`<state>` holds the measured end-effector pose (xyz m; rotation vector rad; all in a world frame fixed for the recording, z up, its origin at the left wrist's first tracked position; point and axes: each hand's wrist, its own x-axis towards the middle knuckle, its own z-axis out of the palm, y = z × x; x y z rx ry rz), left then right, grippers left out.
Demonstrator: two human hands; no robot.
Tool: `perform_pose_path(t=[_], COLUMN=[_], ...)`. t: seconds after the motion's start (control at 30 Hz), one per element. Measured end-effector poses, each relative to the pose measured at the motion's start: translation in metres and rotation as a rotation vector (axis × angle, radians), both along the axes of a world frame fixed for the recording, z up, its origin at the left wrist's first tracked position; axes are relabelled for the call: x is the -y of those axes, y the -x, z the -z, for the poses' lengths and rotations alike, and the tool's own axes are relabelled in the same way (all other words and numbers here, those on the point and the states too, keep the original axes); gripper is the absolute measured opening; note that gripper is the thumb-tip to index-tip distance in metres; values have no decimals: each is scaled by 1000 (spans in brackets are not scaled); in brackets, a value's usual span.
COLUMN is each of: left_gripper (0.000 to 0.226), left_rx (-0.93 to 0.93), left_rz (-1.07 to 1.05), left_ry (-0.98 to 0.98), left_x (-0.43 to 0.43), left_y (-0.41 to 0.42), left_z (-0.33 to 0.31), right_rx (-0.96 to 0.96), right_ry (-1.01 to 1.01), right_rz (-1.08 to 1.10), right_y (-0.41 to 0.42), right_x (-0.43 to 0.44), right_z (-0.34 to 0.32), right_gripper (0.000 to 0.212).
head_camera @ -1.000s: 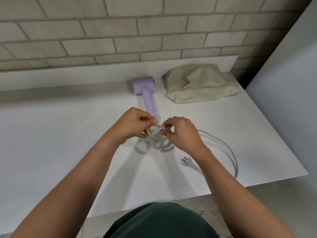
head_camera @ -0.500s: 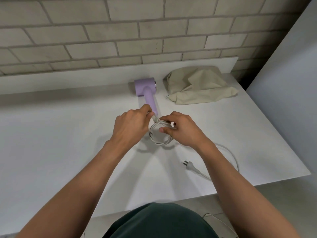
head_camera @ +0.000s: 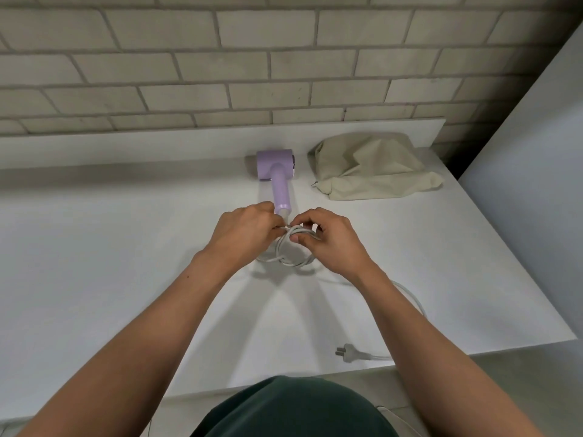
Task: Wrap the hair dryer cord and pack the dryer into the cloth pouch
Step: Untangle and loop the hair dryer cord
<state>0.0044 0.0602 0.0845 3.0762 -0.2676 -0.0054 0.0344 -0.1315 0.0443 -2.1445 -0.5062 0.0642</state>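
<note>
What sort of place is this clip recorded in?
Probably a home or staged indoor corner: a smooth white countertop against a pale grey brick wall, with a lilac hair dryer and beige cloth pouch on it.

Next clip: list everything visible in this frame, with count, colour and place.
hair dryer: one, lilac, lying at the back of the table, handle toward the person
cord: one, white, partly coiled between the hands, the rest trailing right
plug: one, white, near the table's front edge
cloth pouch: one, beige, crumpled, right of the dryer
table: one, white, against the wall
brick wall: one, grey-beige, behind the table
panel: one, pale, far right
shirt: one, dark green, bottom centre
left hand: pinches the coil
right hand: pinches the coil
</note>
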Motion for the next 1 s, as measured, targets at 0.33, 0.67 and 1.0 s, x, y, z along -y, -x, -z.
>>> perform_pose_path(t=[0.33, 0.67, 1.0], left_gripper=[30, 31, 27], left_rx=[123, 212, 288], left_rz=[-68, -163, -365], left_ry=[121, 156, 250], left_x=[13, -4, -8], left_y=[1, -3, -9], left_z=[3, 4, 2], right_rx=[123, 42, -156], right_ry=[-74, -8, -63], right_rz=[112, -28, -61], right_y=[-13, -11, -12], right_x=[-4, 5, 10], right_z=[-10, -4, -10], right_gripper=[15, 34, 27])
